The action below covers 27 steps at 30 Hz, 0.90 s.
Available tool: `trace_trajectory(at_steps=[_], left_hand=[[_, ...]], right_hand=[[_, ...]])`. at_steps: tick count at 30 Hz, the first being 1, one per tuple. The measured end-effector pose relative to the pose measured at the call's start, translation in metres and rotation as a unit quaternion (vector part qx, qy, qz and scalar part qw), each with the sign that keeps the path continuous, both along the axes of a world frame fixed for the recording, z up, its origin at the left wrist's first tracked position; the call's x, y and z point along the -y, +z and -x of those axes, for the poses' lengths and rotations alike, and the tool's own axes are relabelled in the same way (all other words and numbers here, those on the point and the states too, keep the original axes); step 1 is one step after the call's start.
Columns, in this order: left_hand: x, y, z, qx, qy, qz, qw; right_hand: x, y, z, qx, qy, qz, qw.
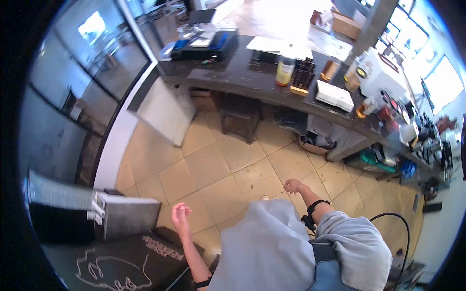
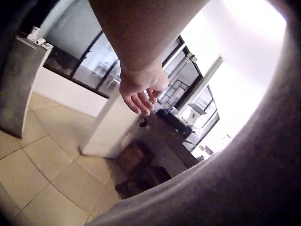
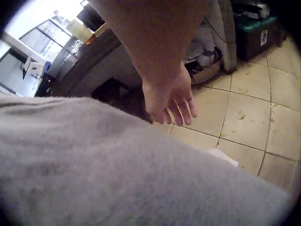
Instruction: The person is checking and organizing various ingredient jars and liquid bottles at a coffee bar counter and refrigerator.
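Observation:
Both hands hang away from the furniture, with nothing in them. My left hand (image 1: 181,216) is over the tiled floor, near the dark board with a chalk-like drawing (image 1: 114,271); its fingers are loosely bent, as the left hand (image 2: 143,89) also shows in the left wrist view. To the right, my right hand (image 1: 294,186) hangs in front of the body above the tiles. In the right wrist view the fingers of the right hand (image 3: 171,101) dangle relaxed and slightly spread.
Ahead runs a long dark counter (image 1: 218,72) bearing a yellow-labelled bottle (image 1: 285,68), a white box (image 1: 335,96) and a black printer-like machine (image 1: 206,46). Beneath it stand a dark stool (image 1: 239,116) and a basket (image 1: 315,144). A grey cabinet (image 1: 130,216) is at left. Scraps litter the floor tiles (image 1: 257,179).

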State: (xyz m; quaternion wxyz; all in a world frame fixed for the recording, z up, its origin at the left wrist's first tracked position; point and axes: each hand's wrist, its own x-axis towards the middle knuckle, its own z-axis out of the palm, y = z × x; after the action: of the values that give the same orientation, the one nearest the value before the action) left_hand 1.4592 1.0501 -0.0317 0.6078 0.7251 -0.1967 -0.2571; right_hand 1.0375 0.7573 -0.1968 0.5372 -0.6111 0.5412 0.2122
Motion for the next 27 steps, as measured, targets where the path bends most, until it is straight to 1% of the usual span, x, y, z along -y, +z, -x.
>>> trace_trajectory(at_steps=[2,3,4,5,7,8,10,11,12,13,14,15,16,17,18,19,20,21,22,23,24,25,27], left_hand=[[0.061,-0.001,0.011,-0.004,-0.050,-0.008,0.999],[0.093,-0.002,0.018,0.000,-0.093,-0.003,0.996],[0.127,-0.001,0.027,0.003,-0.134,0.004,0.991],[0.159,0.001,0.035,0.001,-0.150,0.004,0.989],[0.218,0.007,0.051,-0.003,-0.231,0.003,0.973],[0.244,0.013,0.061,-0.005,-0.242,0.000,0.970],[0.294,0.026,0.079,-0.031,-0.322,0.021,0.946],[0.317,0.033,0.086,-0.032,-0.333,0.019,0.942],[0.340,0.041,0.092,-0.022,-0.367,0.029,0.929],[0.363,0.043,0.094,-0.010,-0.400,0.039,0.916],[0.384,0.047,0.099,-0.014,-0.407,0.037,0.912],[0.408,0.051,0.102,0.011,-0.421,0.049,0.906],[0.431,0.055,0.103,0.037,-0.432,0.063,0.899],[0.454,0.059,0.103,0.039,-0.448,0.064,0.891],[0.477,0.064,0.108,0.035,-0.451,0.065,0.889],[0.500,0.070,0.112,0.043,-0.445,0.095,0.889],[0.524,0.071,0.112,0.051,-0.440,0.124,0.888],[0.547,0.076,0.114,0.087,-0.437,0.132,0.886],[0.573,0.076,0.115,0.091,-0.437,0.147,0.883],[0.597,0.077,0.120,0.107,-0.422,0.164,0.885],[0.618,0.085,0.126,0.122,-0.407,0.179,0.887],[0.640,0.090,0.131,0.118,-0.413,0.181,0.885],[0.679,0.094,0.138,0.200,-0.377,0.192,0.884]], right_hand=[[0.009,-0.012,0.029,0.008,-0.041,0.001,0.999],[0.017,-0.017,0.044,0.016,-0.060,0.009,0.998],[0.025,-0.011,0.056,0.014,-0.078,0.011,0.997],[0.030,-0.004,0.067,0.009,-0.101,0.022,0.995],[0.041,0.002,0.084,0.004,-0.134,0.030,0.990],[0.046,0.006,0.097,0.011,-0.155,0.039,0.987],[0.054,0.014,0.116,0.017,-0.187,0.044,0.981],[0.058,0.019,0.123,0.048,-0.225,0.064,0.971],[0.063,0.025,0.129,0.079,-0.262,0.084,0.958],[0.068,0.024,0.127,0.077,-0.272,0.084,0.955],[0.071,0.029,0.129,0.109,-0.296,0.103,0.943],[0.078,0.037,0.130,0.140,-0.317,0.123,0.930],[0.086,0.053,0.127,0.136,-0.323,0.124,0.929],[0.097,0.075,0.121,0.146,-0.335,0.127,0.922],[0.111,0.087,0.118,0.156,-0.347,0.131,0.915],[0.127,0.087,0.120,0.152,-0.351,0.134,0.914],[0.144,0.080,0.117,0.176,-0.342,0.171,0.907],[0.161,0.080,0.119,0.197,-0.332,0.206,0.899],[0.182,0.093,0.117,0.193,-0.336,0.209,0.898],[0.204,0.108,0.118,0.184,-0.329,0.239,0.895],[0.224,0.127,0.115,0.175,-0.323,0.268,0.891],[0.245,0.145,0.113,0.170,-0.329,0.270,0.889],[0.282,0.174,0.107,0.171,-0.365,0.320,0.857]])
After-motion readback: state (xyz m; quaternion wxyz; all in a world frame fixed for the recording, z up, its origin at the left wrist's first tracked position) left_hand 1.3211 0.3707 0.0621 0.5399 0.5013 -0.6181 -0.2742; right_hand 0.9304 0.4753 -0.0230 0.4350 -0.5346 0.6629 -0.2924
